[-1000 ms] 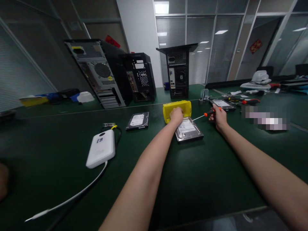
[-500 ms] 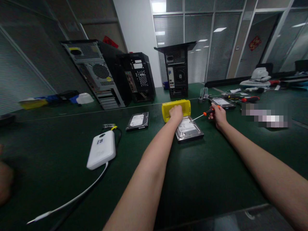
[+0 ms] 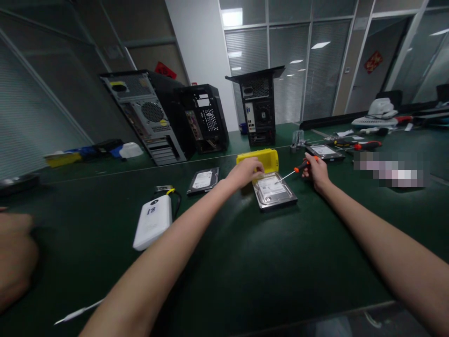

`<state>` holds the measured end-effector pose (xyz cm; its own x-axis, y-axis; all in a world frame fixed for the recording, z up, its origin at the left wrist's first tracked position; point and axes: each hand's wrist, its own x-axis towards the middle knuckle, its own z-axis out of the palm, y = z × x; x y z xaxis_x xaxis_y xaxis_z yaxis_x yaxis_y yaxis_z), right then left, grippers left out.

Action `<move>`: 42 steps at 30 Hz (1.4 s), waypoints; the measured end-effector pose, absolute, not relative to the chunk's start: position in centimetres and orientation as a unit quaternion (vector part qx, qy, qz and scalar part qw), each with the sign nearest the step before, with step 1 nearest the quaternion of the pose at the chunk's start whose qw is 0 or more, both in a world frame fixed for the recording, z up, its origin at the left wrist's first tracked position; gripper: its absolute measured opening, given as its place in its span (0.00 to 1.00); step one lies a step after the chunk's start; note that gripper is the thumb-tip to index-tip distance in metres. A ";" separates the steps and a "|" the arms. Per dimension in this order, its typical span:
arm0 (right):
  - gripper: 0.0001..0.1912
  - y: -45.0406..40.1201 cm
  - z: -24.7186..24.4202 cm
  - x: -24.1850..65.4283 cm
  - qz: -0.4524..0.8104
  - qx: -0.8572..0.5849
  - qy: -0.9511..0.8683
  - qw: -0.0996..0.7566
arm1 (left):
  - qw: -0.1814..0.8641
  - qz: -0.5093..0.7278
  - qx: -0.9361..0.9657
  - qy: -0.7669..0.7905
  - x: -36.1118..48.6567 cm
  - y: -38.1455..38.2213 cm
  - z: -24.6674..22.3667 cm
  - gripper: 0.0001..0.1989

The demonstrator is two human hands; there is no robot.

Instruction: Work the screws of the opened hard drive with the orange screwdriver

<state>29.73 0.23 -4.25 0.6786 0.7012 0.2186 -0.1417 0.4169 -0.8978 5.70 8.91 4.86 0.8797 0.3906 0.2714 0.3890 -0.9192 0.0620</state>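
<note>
Right hand point(image 3: 316, 173): gripping screwdriver point(image 3: 300, 167)
Left hand point(image 3: 247, 172): at yellow box point(image 3: 269, 160)
Hard drive point(image 3: 274, 193): between the hands, under the screwdriver's tip
White device point(image 3: 153, 222): left of the left hand

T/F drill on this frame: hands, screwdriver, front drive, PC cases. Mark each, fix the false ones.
1. The right hand holds a screwdriver. True.
2. A white device lies to the left of the front drive. True.
3. The left hand is at the white device. False: it is at the yellow box.
4. The yellow box is nearer the camera than the front drive. False: it is behind it.
5. The screwdriver's shaft reaches over the front drive. True.
6. Only one PC case stands at the back. False: three PC cases do.
</note>
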 end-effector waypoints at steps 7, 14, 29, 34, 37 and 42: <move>0.15 -0.1 -4.1 29.4 0.262 -0.473 -0.298 0.787 | 0.043 0.321 0.921 0.215 -0.8 4.8 1.5 0.07; 0.13 -0.1 -4.0 29.5 0.240 -0.484 -0.286 0.791 | 0.012 0.305 0.926 0.223 -0.2 3.9 -0.8 0.06; 0.12 -0.3 -3.7 29.3 0.240 -0.476 -0.294 0.793 | -0.119 0.247 0.935 0.224 0.3 3.7 -0.4 0.07; 0.13 -0.4 -3.5 29.0 0.222 -0.476 -0.287 0.801 | -0.164 0.235 0.937 0.201 0.3 3.6 -0.3 0.09; 0.14 -0.4 -3.1 28.4 0.214 -0.474 -0.281 0.806 | -0.166 0.233 0.938 0.194 0.2 3.6 -0.2 0.09; 0.16 -0.3 -2.4 26.8 0.221 -0.473 -0.313 0.794 | -0.135 0.239 0.941 0.200 0.1 3.6 -0.3 0.09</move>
<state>26.81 -0.34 -2.41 0.7062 0.6467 0.2883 -0.0545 0.4556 -0.8885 0.10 3.62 -0.30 0.8057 0.3120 0.5034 0.4411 -0.8833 -0.1585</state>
